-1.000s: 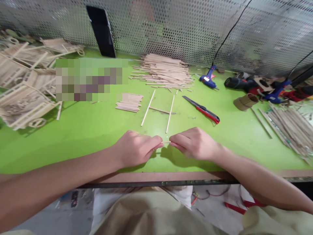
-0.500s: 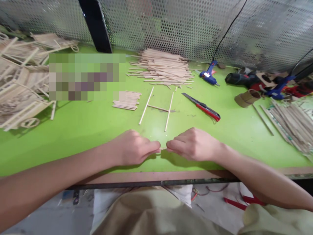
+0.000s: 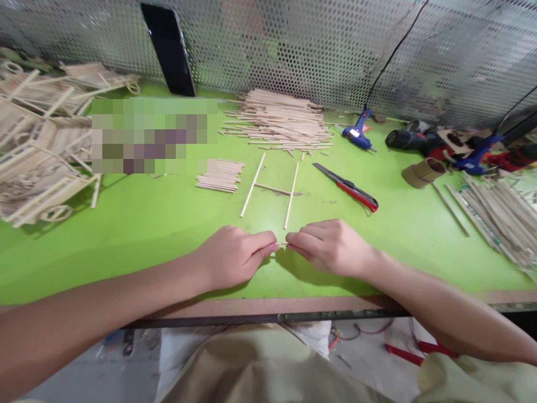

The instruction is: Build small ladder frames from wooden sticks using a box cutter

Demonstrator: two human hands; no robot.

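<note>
Close to the table's front edge, my left hand and my right hand pinch a thin wooden stick between them. Only a short piece of it shows in the gap between my fingertips; the rest is hidden in my hands. Just beyond lies an H-shaped frame of sticks, two long ones joined by a crosspiece. A small row of short sticks lies left of the frame. To its right rests a utility knife with a red and black handle and its blade out.
A large pile of sticks lies at the back, near a perforated metal panel. A phone leans there. Blue glue guns, a bamboo cup and flat strips are at right. Wooden models crowd the left.
Both hands have risen slightly off the tabletop, still pinching the stick, and more of it shows between them. The camera view has shifted a little; the other things lie as before.
</note>
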